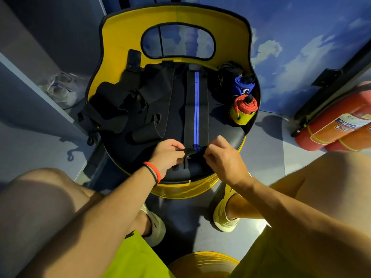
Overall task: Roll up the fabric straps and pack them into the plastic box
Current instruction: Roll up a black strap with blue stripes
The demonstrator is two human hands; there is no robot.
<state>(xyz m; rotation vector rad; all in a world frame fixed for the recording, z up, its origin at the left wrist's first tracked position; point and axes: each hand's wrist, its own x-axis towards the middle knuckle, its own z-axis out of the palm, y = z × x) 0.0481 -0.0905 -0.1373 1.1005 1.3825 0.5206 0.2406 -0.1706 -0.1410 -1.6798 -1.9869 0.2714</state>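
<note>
A long black strap with blue centre stripes (196,109) lies flat along the dark seat of a yellow chair (128,27), running away from me. My left hand (167,155) pinches the strap's near end on the left side. My right hand (222,157) pinches the same end on the right side. The near end looks folded over between my fingers. A rolled blue strap (244,85) and a rolled red and yellow strap (244,110) stand at the seat's right edge. No plastic box is clearly visible.
A heap of black straps and sleeves (128,105) covers the seat's left half. More black fabric (226,75) sits behind the blue roll. Red fire extinguishers (333,125) lie on the floor at right. Shoes (60,89) sit in a shelf at left. My knees flank the chair.
</note>
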